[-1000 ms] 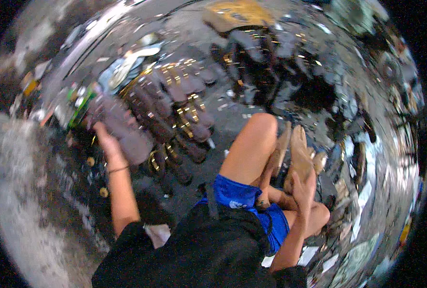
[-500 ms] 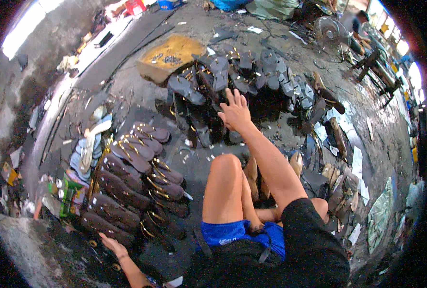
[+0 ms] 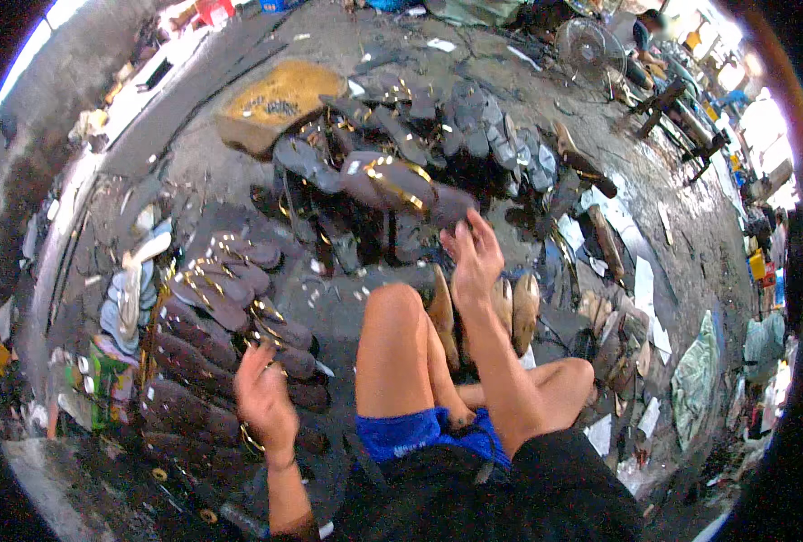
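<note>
A dark brown sandal with gold straps (image 3: 385, 181) is raised over the pile in front of me, its toe pointing left. My right hand (image 3: 476, 257) is at the right end of this sandal, fingers curled against its edge. My left hand (image 3: 268, 402), smeared by motion, hovers with fingers loosely extended over the rows of finished-looking dark sandals (image 3: 198, 366); I see nothing in it. Behind the raised sandal lies a heap of grey and black sandals (image 3: 307, 163), some with gold straps.
A yellow-brown block (image 3: 261, 95) with small dark bits on top stands beyond the heap. Wooden shoe lasts (image 3: 525, 316) stand by my knees. Grey-blue and white pieces (image 3: 130, 289) are stacked at the left. A fan (image 3: 591, 50) and a seated person (image 3: 645, 50) are far right.
My right hand has drawn back from the heap toward me, and a gold-strapped sandal now shows at its fingers. My left hand has moved up and right over the sandal rows.
</note>
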